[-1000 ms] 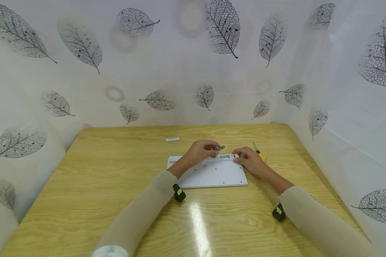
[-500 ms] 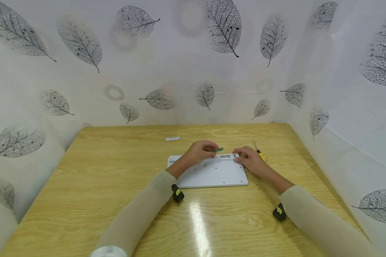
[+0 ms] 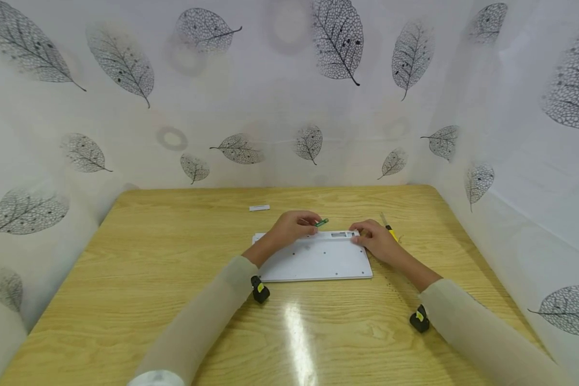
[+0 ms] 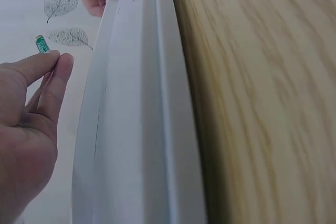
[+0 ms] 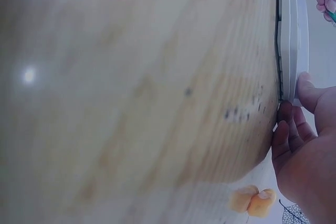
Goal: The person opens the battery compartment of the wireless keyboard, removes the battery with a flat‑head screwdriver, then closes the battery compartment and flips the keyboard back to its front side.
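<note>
A white keyboard (image 3: 313,262) lies face down on the wooden table, with a battery slot (image 3: 339,235) uncovered near its far right corner. My left hand (image 3: 290,228) pinches a small green battery (image 4: 41,43) between thumb and fingertips, held above the keyboard's far edge and left of the slot. At the far right corner, my right hand (image 3: 377,241) grips the keyboard. In the right wrist view its thumb (image 5: 307,91) lies on the upturned underside, while the other fingers reach round the edge.
A small white strip, like a battery cover (image 3: 259,208), lies behind the keyboard to the left. A yellow-handled tool with a thin metal shaft (image 3: 388,227) lies beyond my right hand. Dark specks dot the table (image 3: 173,300) right of the keyboard. A leaf-patterned curtain (image 3: 270,107) surrounds the table.
My left hand has moved a little to the left with the battery, away from the slot. My right hand and the keyboard have stayed in place.
</note>
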Available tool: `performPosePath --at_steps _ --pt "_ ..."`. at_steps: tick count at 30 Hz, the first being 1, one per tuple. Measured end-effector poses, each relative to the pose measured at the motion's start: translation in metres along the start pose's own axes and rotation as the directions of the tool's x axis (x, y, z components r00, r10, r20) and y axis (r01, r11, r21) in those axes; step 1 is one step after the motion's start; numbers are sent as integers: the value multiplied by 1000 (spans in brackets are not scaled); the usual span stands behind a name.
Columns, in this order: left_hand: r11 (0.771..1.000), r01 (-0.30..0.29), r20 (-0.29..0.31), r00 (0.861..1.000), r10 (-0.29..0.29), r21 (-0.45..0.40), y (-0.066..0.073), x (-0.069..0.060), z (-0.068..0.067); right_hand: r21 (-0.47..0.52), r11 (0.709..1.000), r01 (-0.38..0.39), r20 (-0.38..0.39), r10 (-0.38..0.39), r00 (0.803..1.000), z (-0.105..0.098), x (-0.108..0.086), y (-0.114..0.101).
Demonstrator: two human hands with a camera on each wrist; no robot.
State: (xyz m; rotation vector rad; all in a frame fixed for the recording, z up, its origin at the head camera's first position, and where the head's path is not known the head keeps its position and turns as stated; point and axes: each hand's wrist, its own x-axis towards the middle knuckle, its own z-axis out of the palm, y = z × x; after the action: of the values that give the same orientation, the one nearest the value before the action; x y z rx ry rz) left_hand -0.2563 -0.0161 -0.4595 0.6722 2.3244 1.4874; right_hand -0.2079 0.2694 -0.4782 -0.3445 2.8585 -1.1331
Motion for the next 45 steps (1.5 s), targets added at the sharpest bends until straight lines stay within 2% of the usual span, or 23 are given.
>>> performPosePath --at_steps 7,14,18,24,30,34,45 --pt "999 33 -52 998 -32 15 -9 -9 -20 0 1000 -1 5 1 1000 -1 2 1" --pt "996 78 -90 993 -74 36 -22 -21 -50 -12 1000 -5 12 5 1000 -1 5 -2" --pt "989 115 -112 988 -105 92 -31 -27 -68 -15 1000 -6 16 7 1000 -1 5 -2" --pt "969 122 -122 988 -98 213 -46 -28 -87 -18 1000 -7 12 7 1000 -2 6 -1" --pt "930 151 -135 985 -112 334 -58 -32 -101 -17 1000 -6 18 7 1000 0 5 -2" --pt "909 156 -129 985 -115 385 -65 -32 -107 -20 1000 1 16 -1 1000 0 5 -1" --pt "892 173 -95 985 -147 418 -66 -31 -113 -35 999 14 9 -14 1000 2 6 3"
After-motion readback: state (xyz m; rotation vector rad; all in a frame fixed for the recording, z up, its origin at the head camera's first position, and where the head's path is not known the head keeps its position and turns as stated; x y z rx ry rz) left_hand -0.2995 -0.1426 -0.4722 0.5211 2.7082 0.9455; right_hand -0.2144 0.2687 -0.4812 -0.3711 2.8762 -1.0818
